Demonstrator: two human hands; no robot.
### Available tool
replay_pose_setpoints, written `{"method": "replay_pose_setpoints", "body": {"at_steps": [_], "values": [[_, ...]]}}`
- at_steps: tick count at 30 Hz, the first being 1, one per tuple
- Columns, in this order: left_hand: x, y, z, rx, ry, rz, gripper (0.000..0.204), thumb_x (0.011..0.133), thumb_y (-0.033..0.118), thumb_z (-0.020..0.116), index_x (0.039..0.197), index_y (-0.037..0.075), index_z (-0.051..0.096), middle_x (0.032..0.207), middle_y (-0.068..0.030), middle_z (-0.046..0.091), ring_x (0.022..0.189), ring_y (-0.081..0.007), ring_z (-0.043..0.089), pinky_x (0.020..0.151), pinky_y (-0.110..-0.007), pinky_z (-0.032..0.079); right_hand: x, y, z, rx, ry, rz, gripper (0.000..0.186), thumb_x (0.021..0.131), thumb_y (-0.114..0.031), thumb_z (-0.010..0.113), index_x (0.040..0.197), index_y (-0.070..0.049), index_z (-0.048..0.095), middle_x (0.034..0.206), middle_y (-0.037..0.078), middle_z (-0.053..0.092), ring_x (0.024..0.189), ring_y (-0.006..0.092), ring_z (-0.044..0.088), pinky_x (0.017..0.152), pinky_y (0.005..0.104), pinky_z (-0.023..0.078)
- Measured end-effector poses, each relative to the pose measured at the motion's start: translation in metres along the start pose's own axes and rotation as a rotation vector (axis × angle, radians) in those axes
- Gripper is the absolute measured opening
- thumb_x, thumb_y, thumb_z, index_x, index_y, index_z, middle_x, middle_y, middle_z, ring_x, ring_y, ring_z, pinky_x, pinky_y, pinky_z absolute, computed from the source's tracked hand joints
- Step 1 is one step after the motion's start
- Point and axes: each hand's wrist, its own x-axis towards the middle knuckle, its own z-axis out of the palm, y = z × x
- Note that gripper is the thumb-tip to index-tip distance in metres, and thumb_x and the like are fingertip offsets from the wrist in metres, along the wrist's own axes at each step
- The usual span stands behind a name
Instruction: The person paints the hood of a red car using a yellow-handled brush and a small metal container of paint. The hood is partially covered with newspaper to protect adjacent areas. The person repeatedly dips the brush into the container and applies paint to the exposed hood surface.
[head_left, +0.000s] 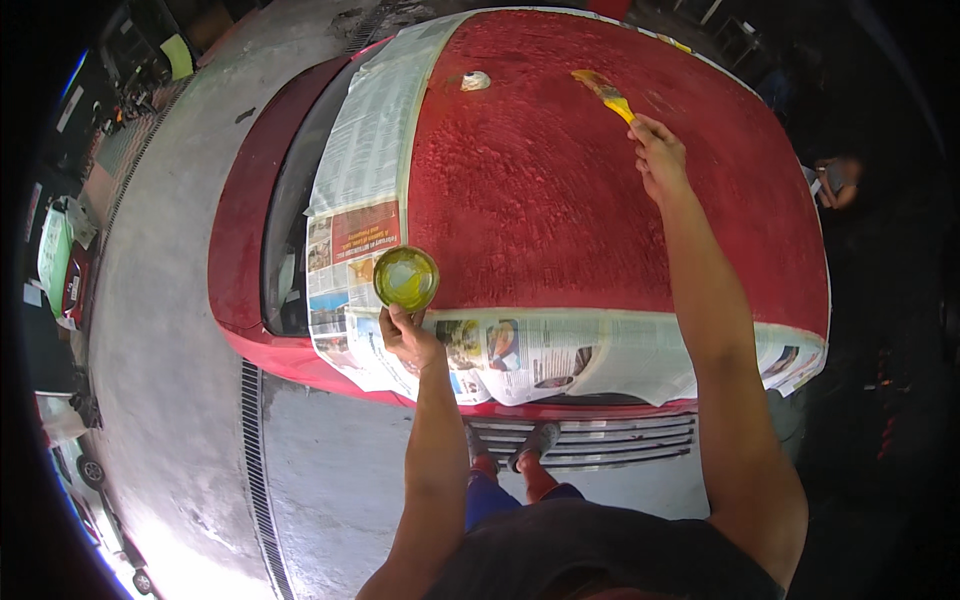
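My right hand (658,155) is closed round the yellow handle of a paintbrush (612,98). Its bristles touch or hover just over the far part of a red car roof (540,190), whose surface looks wet and wrinkled. In my left hand (408,340) is a round, shallow container (406,278) with yellow-green liquid in it, held over the near left corner of the roof. Newspaper sheets (365,165) are taped along the roof's left and near edges. A small whitish, cap-like piece (475,81) sits on the roof at the far left.
The car's dark red hood or trunk lid (262,190) and a window (300,200) lie to the left. Below me is a slatted metal step or grating (620,443). A floor drain (258,470) runs along the concrete. Another person's hand (838,182) shows at the right.
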Motion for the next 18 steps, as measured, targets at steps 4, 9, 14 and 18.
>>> {"method": "replay_pose_setpoints", "body": {"at_steps": [4, 9, 14, 18], "values": [[0.004, -0.009, 0.004, 0.026, 0.083, 0.012, 0.060, 0.092, 0.046, 0.061, 0.113, -0.010, 0.054, 0.105, -0.0187, 0.059, 0.096, -0.0279, 0.062, 0.083, -0.044, 0.059, 0.077, 0.024, 0.032, -0.197, 0.059, -0.014, 0.022, 0.090, -0.011, 0.067, 0.110, -0.003, 0.067, 0.084, -0.001, 0.061, 0.061, 0.0034, 0.046, 0.048, 0.0201, 0.033], [0.003, -0.018, 0.001, 0.054, 0.118, 0.072, 0.067, 0.091, 0.055, 0.058, 0.113, -0.008, 0.056, 0.096, -0.0130, 0.059, 0.084, -0.0187, 0.058, 0.072, -0.030, 0.050, 0.144, 0.055, 0.060, -0.646, 0.144, -0.139, 0.019, 0.086, -0.011, 0.067, 0.103, -0.003, 0.070, 0.090, 0.005, 0.067, 0.072, 0.0139, 0.060, 0.066, 0.0294, 0.048], [0.003, -0.013, 0.003, 0.182, 0.164, 0.046, 0.073, 0.088, 0.058, 0.060, 0.114, -0.011, 0.055, 0.095, -0.0143, 0.060, 0.084, -0.0195, 0.058, 0.072, -0.031, 0.050, 0.148, 0.010, 0.035, -1.073, -0.069, -0.068, 0.025, 0.084, -0.011, 0.067, 0.108, -0.004, 0.070, 0.099, 0.012, 0.070, 0.094, 0.0225, 0.067, 0.084, 0.0346, 0.051], [0.004, -0.011, 0.009, 0.125, 0.172, 0.079, 0.075, 0.088, 0.057, 0.060, 0.114, -0.013, 0.054, 0.092, -0.0138, 0.061, 0.081, -0.0175, 0.058, 0.065, -0.026, 0.045, 0.161, -0.009, 0.054, -1.447, -0.074, -0.588, 0.031, 0.082, -0.009, 0.068, 0.112, -0.007, 0.069, 0.104, 0.017, 0.069, 0.102, 0.0325, 0.066, 0.089, 0.0414, 0.052]]}}
